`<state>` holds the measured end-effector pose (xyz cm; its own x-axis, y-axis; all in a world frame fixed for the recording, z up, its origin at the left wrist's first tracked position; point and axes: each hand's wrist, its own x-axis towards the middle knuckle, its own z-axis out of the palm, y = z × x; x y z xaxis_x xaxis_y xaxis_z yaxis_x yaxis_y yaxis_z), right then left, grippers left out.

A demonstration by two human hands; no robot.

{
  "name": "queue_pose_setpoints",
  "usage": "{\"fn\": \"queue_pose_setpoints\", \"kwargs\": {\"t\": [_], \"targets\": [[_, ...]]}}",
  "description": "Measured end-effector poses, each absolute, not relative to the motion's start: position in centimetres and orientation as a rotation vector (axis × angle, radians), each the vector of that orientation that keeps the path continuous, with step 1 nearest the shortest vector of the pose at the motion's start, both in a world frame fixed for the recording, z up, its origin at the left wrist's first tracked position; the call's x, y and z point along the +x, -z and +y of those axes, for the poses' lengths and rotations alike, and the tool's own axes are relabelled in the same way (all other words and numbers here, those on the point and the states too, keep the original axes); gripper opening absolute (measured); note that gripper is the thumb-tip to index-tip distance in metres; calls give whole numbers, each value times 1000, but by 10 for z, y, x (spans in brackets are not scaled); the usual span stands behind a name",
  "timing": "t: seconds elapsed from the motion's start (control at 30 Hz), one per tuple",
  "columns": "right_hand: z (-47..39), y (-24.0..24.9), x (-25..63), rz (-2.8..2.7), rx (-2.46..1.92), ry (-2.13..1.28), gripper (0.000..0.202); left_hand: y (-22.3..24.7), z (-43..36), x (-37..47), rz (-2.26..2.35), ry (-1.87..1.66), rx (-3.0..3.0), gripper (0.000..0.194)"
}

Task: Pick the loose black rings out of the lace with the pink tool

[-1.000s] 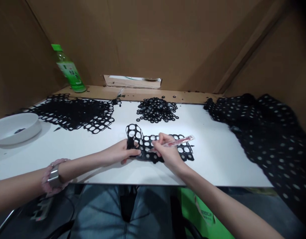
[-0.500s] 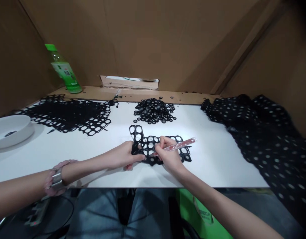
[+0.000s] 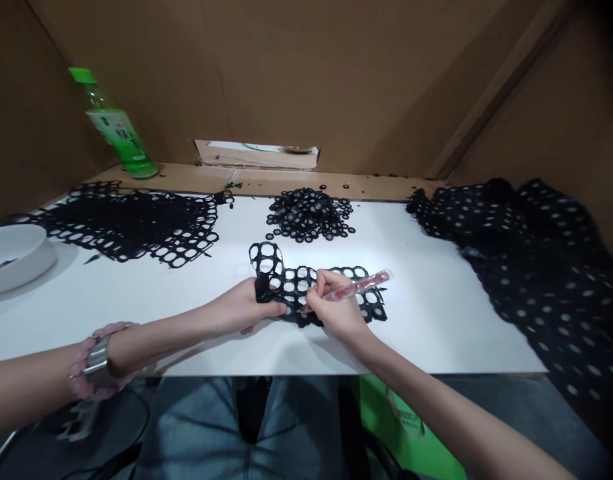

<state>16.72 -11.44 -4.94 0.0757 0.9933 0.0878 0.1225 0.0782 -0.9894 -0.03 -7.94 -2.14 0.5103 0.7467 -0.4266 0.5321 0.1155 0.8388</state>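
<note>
My left hand (image 3: 240,305) pinches the left end of a black perforated sheet (image 3: 262,287), its thumb along the lower edge. Part of the sheet is bunched at these fingers, and a flap with large holes sticks up behind them. My right hand (image 3: 339,312) is closed around a slim pen-like tool with a clear reddish handle (image 3: 364,285). The tool's narrow tip points left and down at the sheet's lower rows, close to my left thumb. Some holes there hold round discs; others are open. My right fingers cover part of the sheet.
Behind the sheet lies a heap of small black rings (image 3: 309,215). Black netting (image 3: 121,220) is piled left, beside a white bowl (image 3: 24,263). Dotted black material (image 3: 516,257) hangs over the table's right edge. A green bottle (image 3: 119,137) stands by the cardboard wall (image 3: 266,73).
The view has shifted slightly. My left hand and the bunched end of the sheet sit a little further left. My right hand keeps its grip on the tool near the lower edge.
</note>
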Motion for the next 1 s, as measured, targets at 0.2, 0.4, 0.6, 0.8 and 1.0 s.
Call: {"fn": "queue_pose_setpoints", "kwargs": {"t": [0.2, 0.4, 0.6, 0.8, 1.0], "targets": [[-114, 52, 167, -1323, -1302, -998, 23, 22, -80, 0, 1114, -244, 1533, 17], [-118, 48, 161, -1584, -1246, -834, 26, 25, -85, -3, 1023, -325, 1532, 20], [-118, 47, 158, -1645, -1240, -828, 27, 25, -86, -10, 953, -363, 1547, 22], [-114, 46, 176, -968, -1089, -1144, 30, 25, -81, -9, 976, -253, 1530, 32], [-114, 43, 180, -692, -946, -1273, 34, 22, -82, 2, 1027, -281, 1367, 16]]}}
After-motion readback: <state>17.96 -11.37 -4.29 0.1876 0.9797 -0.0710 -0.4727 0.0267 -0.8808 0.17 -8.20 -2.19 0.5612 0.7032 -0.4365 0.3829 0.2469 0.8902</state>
